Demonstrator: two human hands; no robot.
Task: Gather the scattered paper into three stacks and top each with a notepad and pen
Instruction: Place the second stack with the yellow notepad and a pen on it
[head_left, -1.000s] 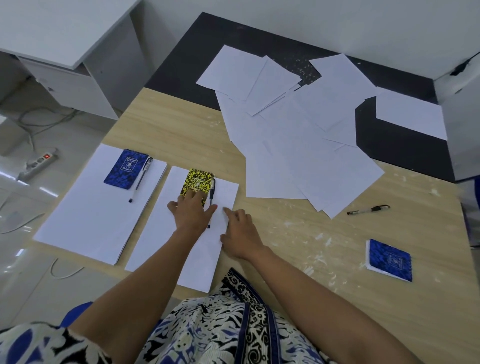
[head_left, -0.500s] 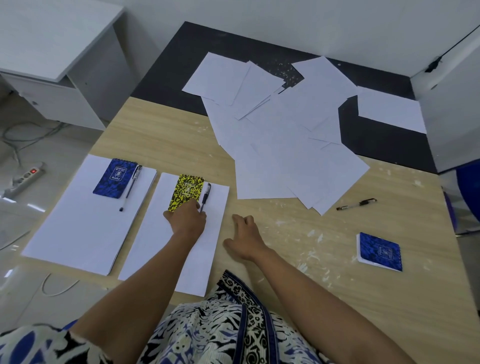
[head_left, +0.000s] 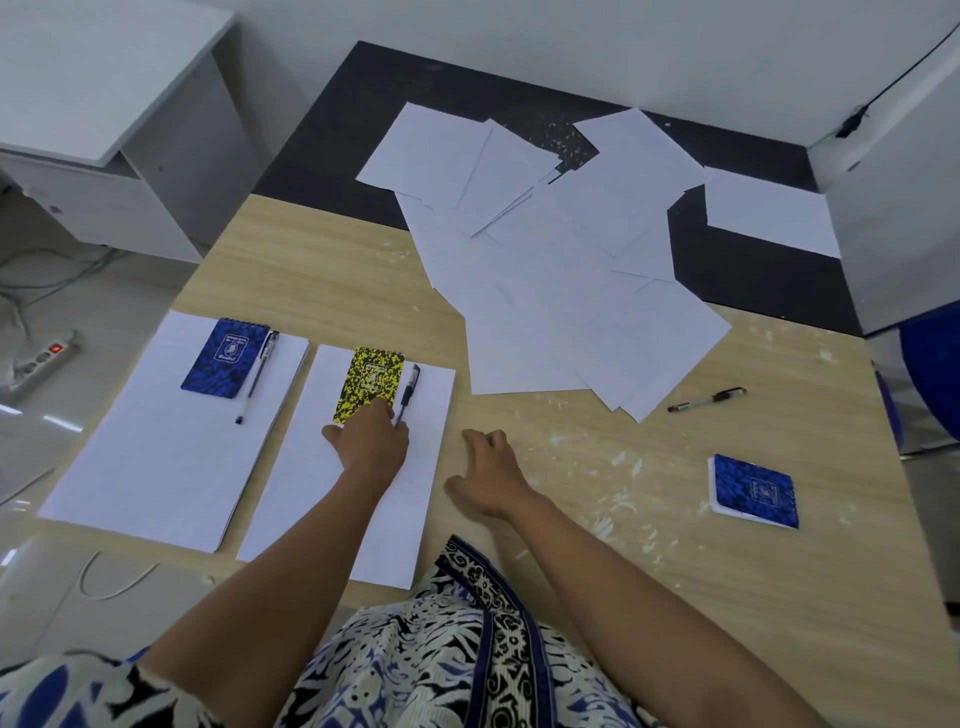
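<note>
We record two squared paper stacks along the tabletop's near-left edge: the left stack (head_left: 156, 441) carries a blue notepad (head_left: 224, 358) with a pen (head_left: 257, 376) just beside it, and the second stack (head_left: 358, 499) carries a yellow notepad (head_left: 369, 384) with a black pen (head_left: 408, 392) along its right side. The scattered paper (head_left: 561, 291) overlaps across the far middle of the tabletop (head_left: 322, 275), reaching toward the far-right corner. Bare wood lies between that paper and the near edge. A loose pen (head_left: 706, 400) and a second blue notepad (head_left: 754, 491) lie near the right edge, apart from each other. Our left hand (head_left: 371, 441) rests its fingers on the yellow notepad's near end, touching the black pen. Our right hand (head_left: 485, 475) lies flat on the wood beside the second stack, fingers loosely spread, holding nothing.
</note>
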